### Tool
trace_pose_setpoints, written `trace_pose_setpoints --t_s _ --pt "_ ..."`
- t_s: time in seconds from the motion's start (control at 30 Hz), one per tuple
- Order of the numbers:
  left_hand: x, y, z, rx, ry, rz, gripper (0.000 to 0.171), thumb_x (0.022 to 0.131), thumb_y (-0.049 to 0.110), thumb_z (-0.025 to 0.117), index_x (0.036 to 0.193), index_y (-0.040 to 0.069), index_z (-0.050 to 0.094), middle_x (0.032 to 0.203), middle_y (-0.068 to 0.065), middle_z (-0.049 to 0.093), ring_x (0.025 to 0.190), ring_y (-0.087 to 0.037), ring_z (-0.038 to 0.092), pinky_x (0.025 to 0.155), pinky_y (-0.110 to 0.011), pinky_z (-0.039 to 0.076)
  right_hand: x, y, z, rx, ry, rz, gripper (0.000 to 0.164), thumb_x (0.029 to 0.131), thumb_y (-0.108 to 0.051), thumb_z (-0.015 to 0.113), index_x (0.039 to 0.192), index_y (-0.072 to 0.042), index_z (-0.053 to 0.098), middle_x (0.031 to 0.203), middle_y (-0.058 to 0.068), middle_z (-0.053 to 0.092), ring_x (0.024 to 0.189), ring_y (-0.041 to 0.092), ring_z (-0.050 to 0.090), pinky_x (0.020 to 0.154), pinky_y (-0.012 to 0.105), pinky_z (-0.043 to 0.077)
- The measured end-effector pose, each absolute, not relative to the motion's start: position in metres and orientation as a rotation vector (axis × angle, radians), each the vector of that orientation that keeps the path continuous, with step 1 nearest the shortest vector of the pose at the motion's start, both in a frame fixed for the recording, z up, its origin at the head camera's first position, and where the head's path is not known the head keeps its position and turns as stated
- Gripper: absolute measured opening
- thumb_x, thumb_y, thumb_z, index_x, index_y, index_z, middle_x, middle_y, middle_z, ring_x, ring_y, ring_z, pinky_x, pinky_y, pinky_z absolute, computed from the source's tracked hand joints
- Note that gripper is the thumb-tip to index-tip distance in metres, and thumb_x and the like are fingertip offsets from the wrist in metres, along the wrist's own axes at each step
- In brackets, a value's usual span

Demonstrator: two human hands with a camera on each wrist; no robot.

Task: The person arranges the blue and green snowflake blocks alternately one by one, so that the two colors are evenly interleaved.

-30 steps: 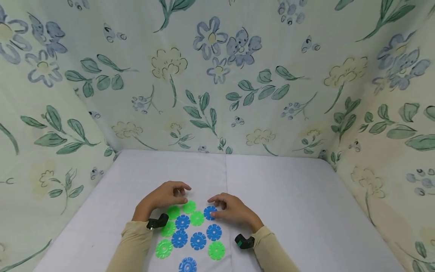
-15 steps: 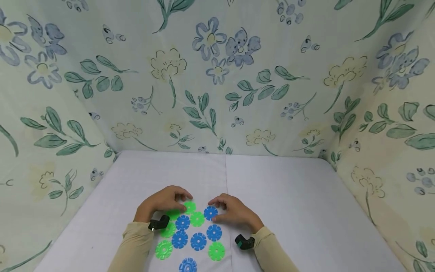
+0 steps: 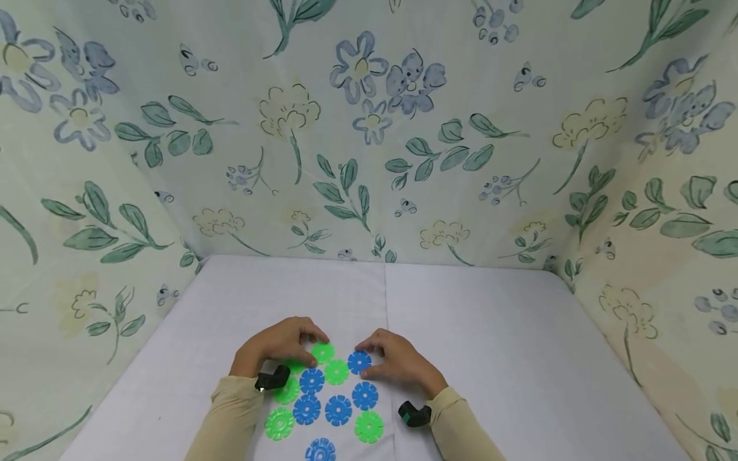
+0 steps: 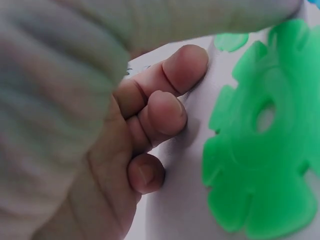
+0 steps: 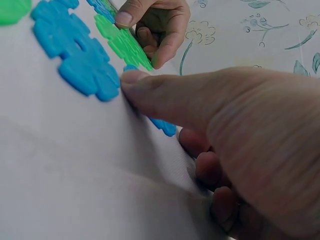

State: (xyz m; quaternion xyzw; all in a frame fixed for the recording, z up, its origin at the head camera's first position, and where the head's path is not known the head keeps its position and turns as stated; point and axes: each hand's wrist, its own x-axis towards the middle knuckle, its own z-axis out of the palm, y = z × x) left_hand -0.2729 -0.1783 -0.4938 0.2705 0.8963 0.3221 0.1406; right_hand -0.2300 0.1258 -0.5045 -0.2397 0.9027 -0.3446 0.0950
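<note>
My left hand [image 3: 285, 341] spans a green interlocking disc [image 3: 323, 353], thumb at its near side and index finger at its far edge; its other fingers curl beneath the palm. The notched green disc [image 4: 235, 200] looms large in the left wrist view. Opposite, my right hand [image 3: 400, 360] holds a blue interlocking disc [image 3: 359, 362] by its edges between thumb and index finger. In the right wrist view the thumb [image 5: 155, 92] covers much of this disc. Between the hands, a second green disc [image 3: 336, 372] lies flat, close to both held discs.
Several loose discs lie nearer the body, among them a blue disc [image 3: 337, 410], a green disc [image 3: 369, 426] and another green disc [image 3: 279, 424]. A white cloth [image 3: 473, 333] covers the table. Floral curtains [image 3: 369, 160] enclose the back and sides.
My left hand has lowered towards the near side, and its thumb and index finger now span the far green disc. The right hand stays at the blue disc, nearly unmoved.
</note>
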Motion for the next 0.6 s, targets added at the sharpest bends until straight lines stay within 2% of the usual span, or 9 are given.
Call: trace_pose_setpoints --t_s 0.1,0.3,0.6 --pt "-0.2736 -0.1780 -0.4926 0.799 2.578 0.941 0.043 0.069 0.026 0.092 0.109 0.033 0.077 0.098 0.009 0.063 0.089 -0.015 0.051 0.076 -0.029 0.045 -0.2308 0.1267 -0.5046 -0.724 2.692 -0.994 0.043 0.079 -0.042 0.084 0.119 -0.033 0.071 0.105 -0.015 0.059 0.093 0.006 0.052 0.084 0.026 0.044" --pt "-0.2731 -0.1780 -0.4947 0.781 2.580 0.938 0.040 0.070 0.029 0.092 0.107 0.035 0.077 0.101 0.012 0.064 0.092 -0.014 0.053 0.081 -0.030 0.046 -0.2297 0.1255 -0.5039 -0.709 2.722 -0.958 0.042 0.076 -0.044 0.086 0.113 -0.034 0.071 0.102 -0.015 0.059 0.092 0.006 0.054 0.085 0.028 0.046" --pt "-0.2745 -0.1775 -0.4946 0.790 2.605 0.904 0.045 0.070 0.030 0.092 0.112 0.034 0.074 0.100 0.012 0.063 0.090 -0.014 0.052 0.078 -0.028 0.046 -0.2312 0.1225 -0.5047 -0.681 2.732 -0.950 0.042 0.073 -0.045 0.088 0.109 -0.035 0.071 0.100 -0.016 0.058 0.089 0.008 0.053 0.081 0.027 0.045"
